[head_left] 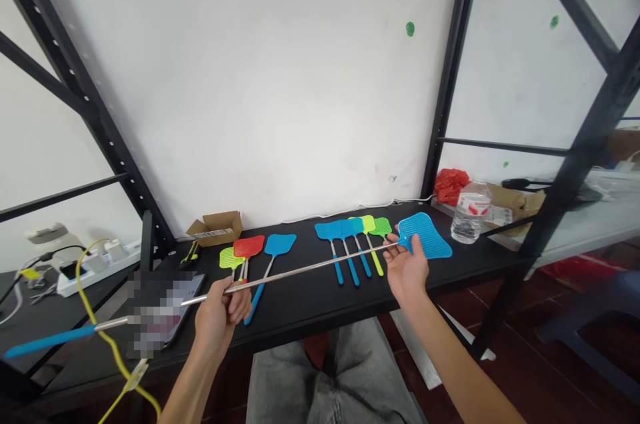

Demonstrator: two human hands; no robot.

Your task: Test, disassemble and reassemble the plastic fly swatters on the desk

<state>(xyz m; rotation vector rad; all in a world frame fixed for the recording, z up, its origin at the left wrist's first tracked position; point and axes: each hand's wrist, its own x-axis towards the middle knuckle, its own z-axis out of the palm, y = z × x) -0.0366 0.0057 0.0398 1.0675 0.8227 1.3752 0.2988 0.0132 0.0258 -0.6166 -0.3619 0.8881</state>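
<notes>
A long blue fly swatter [425,235] with its metal rod drawn out spans the view, blue handle at far left, mesh head at right. My left hand [220,307] is closed round the middle of the rod. At the base of the head, my right hand [409,271] grips it between thumb and fingers, palm turned up. Behind the rod a blue fly swatter [280,245] lies beside a red one [249,247] and a yellow-green one [231,258]. Farther right, several shortened swatters lie in an overlapping row, blue ones [328,231] first, then yellow [368,223] and green [383,227].
A tablet-like device [173,317], partly blurred out, lies at left near a yellow cable [113,344] and a white power strip [100,269]. A cardboard box [220,227] stands against the wall. At right are a water bottle [471,211] and black rack posts [545,211].
</notes>
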